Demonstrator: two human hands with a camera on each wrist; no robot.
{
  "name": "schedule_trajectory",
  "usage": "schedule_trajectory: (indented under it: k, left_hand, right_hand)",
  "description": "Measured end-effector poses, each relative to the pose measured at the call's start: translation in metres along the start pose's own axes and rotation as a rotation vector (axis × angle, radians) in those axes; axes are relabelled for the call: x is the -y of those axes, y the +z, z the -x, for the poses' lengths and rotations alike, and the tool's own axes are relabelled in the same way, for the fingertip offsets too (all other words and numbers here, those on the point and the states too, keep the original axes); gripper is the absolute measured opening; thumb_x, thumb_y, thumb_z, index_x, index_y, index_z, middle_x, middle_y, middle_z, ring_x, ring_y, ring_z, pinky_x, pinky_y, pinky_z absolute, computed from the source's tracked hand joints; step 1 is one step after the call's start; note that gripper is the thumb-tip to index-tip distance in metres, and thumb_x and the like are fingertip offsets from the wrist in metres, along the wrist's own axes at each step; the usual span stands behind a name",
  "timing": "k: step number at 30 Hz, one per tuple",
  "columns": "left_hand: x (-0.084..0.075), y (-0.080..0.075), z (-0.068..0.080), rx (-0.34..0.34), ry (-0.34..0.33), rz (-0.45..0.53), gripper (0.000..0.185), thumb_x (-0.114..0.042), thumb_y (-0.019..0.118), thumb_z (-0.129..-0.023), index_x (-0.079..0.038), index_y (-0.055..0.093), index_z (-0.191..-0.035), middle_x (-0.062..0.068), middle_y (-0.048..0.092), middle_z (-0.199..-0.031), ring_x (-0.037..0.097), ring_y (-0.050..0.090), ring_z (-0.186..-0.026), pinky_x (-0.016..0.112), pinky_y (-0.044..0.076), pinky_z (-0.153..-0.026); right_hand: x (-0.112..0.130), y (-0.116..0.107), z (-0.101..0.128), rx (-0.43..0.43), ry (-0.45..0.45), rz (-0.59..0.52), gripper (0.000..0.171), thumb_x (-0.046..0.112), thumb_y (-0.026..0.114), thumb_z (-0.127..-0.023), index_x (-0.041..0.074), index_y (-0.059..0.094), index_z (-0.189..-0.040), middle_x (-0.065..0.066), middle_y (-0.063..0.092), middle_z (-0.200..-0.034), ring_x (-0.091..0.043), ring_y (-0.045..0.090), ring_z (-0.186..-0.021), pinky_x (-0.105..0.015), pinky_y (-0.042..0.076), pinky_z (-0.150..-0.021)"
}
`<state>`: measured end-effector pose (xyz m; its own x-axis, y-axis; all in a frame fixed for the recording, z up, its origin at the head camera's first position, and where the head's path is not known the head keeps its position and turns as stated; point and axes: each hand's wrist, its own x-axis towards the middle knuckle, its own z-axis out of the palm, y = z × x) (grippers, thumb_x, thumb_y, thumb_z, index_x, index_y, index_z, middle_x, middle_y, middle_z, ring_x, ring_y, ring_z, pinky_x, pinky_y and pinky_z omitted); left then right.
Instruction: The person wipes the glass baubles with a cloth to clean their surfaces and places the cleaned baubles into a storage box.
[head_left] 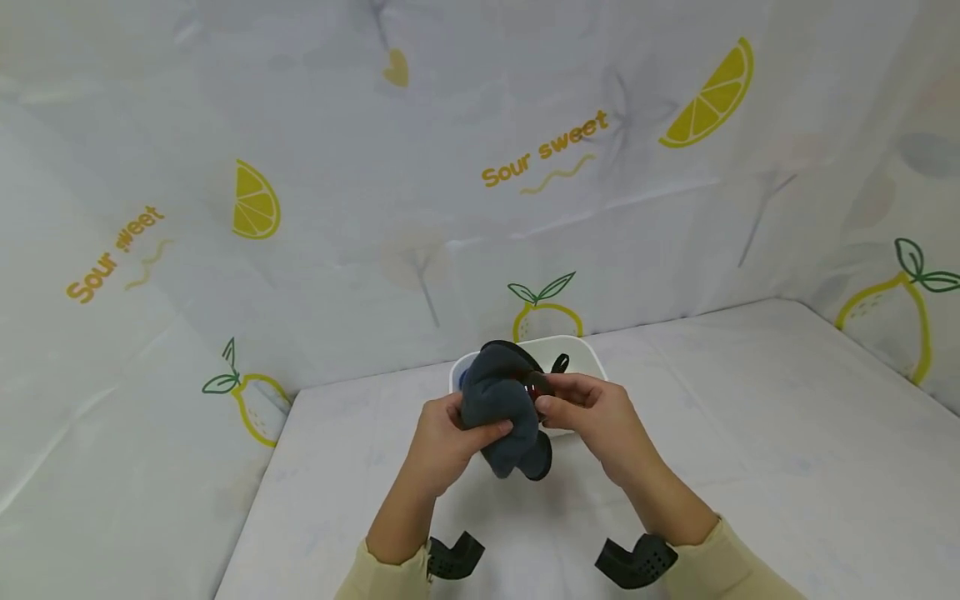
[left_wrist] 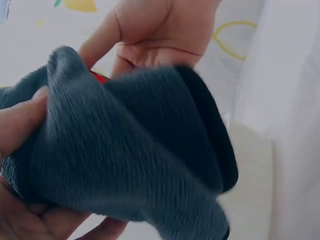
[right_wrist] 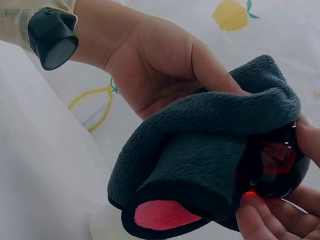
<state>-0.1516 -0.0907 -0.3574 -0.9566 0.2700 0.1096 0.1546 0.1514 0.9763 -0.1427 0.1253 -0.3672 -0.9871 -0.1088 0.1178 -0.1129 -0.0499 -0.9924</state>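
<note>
A dark blue-grey plush cloth (head_left: 498,392) with black edging is bunched between my hands, above the front of a white tub (head_left: 588,354). My left hand (head_left: 442,442) grips it from the left, thumb across the front. A pink patch (right_wrist: 165,215) shows within a black-edged fold in the right wrist view. My right hand (head_left: 600,417) holds a glossy black computer mouse (right_wrist: 290,175) with red lights, against the cloth. One right fingertip glows red. Much of the mouse is hidden by cloth and fingers.
Inside the tub, a blue thing (head_left: 462,377) shows at the left, mostly covered. A black loop (head_left: 560,363), perhaps cable, stands near its right side. A white cloth (head_left: 712,400) covers the table; lemon-printed sheeting (head_left: 450,208) rises behind it.
</note>
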Motion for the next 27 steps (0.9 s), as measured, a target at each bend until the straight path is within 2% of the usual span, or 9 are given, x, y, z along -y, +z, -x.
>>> schedule_trajectory:
  k: [4, 8, 12, 17, 19, 22, 27]
  left_hand:
    - [0.0015, -0.0011, 0.0004, -0.029, 0.018, 0.000, 0.035, -0.012, 0.080, -0.081, -0.001, 0.069, -0.112, 0.014, 0.072, -0.106, 0.022, 0.069, -0.095, 0.038, 0.058, -0.083]
    - [0.0028, -0.0013, -0.0009, -0.035, 0.007, 0.022, 0.035, -0.011, 0.079, -0.082, -0.003, 0.069, -0.114, 0.013, 0.071, -0.108, 0.024, 0.069, -0.097, 0.040, 0.057, -0.086]
    - [0.0049, -0.0006, -0.0021, -0.049, 0.020, 0.008, 0.036, -0.011, 0.078, -0.083, -0.001, 0.068, -0.115, 0.015, 0.071, -0.110, 0.024, 0.068, -0.099, 0.041, 0.057, -0.087]
    - [0.0076, 0.0012, -0.0034, -0.092, 0.035, -0.018, 0.032, -0.010, 0.079, -0.081, 0.001, 0.070, -0.110, 0.016, 0.072, -0.105, 0.024, 0.068, -0.098, 0.040, 0.057, -0.086]
    - [0.0081, 0.0020, -0.0035, -0.109, 0.046, -0.034, 0.030, -0.010, 0.080, -0.081, 0.000, 0.071, -0.108, 0.015, 0.072, -0.103, 0.024, 0.069, -0.097, 0.040, 0.057, -0.085]
    - [0.0079, 0.0038, -0.0031, -0.125, 0.072, -0.060, 0.028, -0.011, 0.080, -0.080, -0.003, 0.072, -0.106, 0.012, 0.073, -0.101, 0.022, 0.068, -0.096, 0.038, 0.057, -0.084]
    - [0.0078, 0.0063, -0.0032, -0.152, 0.163, -0.117, 0.023, -0.008, 0.081, -0.079, -0.009, 0.075, -0.100, 0.006, 0.074, -0.095, 0.019, 0.067, -0.093, 0.039, 0.056, -0.083]
  right_hand:
    - [-0.0031, 0.0008, -0.0006, 0.023, -0.011, 0.032, 0.053, 0.016, 0.080, -0.083, 0.004, 0.060, -0.131, -0.014, 0.068, -0.117, -0.015, 0.070, -0.100, -0.029, 0.058, -0.083]
    - [-0.0065, 0.0020, 0.0003, 0.015, -0.066, 0.095, 0.055, 0.011, 0.082, -0.080, 0.012, 0.061, -0.131, -0.011, 0.065, -0.125, -0.023, 0.067, -0.109, -0.030, 0.057, -0.085]
    - [-0.0088, 0.0041, 0.0004, 0.003, -0.111, 0.124, 0.056, 0.004, 0.080, -0.079, 0.013, 0.060, -0.131, -0.012, 0.063, -0.127, -0.029, 0.066, -0.111, -0.031, 0.057, -0.085]
    - [-0.0095, 0.0062, -0.0003, -0.047, -0.056, 0.155, 0.052, 0.013, 0.082, -0.080, 0.013, 0.062, -0.128, -0.010, 0.068, -0.120, -0.024, 0.067, -0.107, -0.029, 0.058, -0.083]
    - [-0.0095, 0.0064, -0.0008, -0.060, -0.010, 0.132, 0.051, 0.018, 0.083, -0.080, 0.012, 0.063, -0.127, -0.010, 0.069, -0.116, -0.020, 0.068, -0.103, -0.028, 0.058, -0.082]
    - [-0.0094, 0.0059, -0.0025, -0.062, 0.054, 0.039, 0.048, 0.020, 0.079, -0.084, 0.005, 0.062, -0.126, -0.011, 0.070, -0.109, -0.018, 0.070, -0.092, -0.029, 0.058, -0.081]
    - [-0.0073, 0.0031, -0.0047, -0.015, 0.106, -0.105, 0.044, 0.022, 0.068, -0.094, -0.006, 0.057, -0.126, -0.007, 0.070, -0.100, -0.020, 0.072, -0.083, -0.034, 0.059, -0.079]
